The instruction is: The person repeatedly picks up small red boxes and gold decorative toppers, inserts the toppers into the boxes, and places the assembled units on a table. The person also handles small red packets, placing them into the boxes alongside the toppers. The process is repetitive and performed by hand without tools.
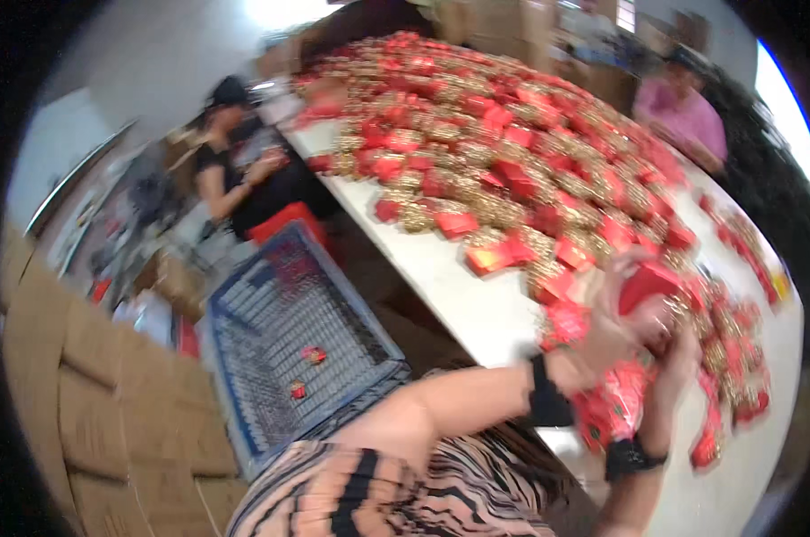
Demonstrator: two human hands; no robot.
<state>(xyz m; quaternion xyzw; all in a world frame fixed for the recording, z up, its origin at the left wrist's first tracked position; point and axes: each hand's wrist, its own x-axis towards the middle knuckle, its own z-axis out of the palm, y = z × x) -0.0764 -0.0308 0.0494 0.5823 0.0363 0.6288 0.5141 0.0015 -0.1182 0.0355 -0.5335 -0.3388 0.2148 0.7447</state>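
My left hand (615, 309) is closed round a red piece with gold-coloured trim (648, 285) over the near end of the white table. Coming in close from the right, my right hand (678, 349) has its fingers bent at the gold part of the same piece; motion blurs them, so its grip is unclear. Below both hands lies a shiny red plastic bag or wrapper (622, 398). Similar red-and-gold pieces (727, 345) lie bunched just right of my hands. A black band circles each of my wrists.
A large heap of red-and-gold pieces (477, 143) covers much of the white table (423, 259). Left of it stands a blue plastic crate (271, 358) with a few small red pieces inside. Cardboard boxes (101, 421) are stacked at far left. One person (230, 152) is at left, another (682, 112) across the table.
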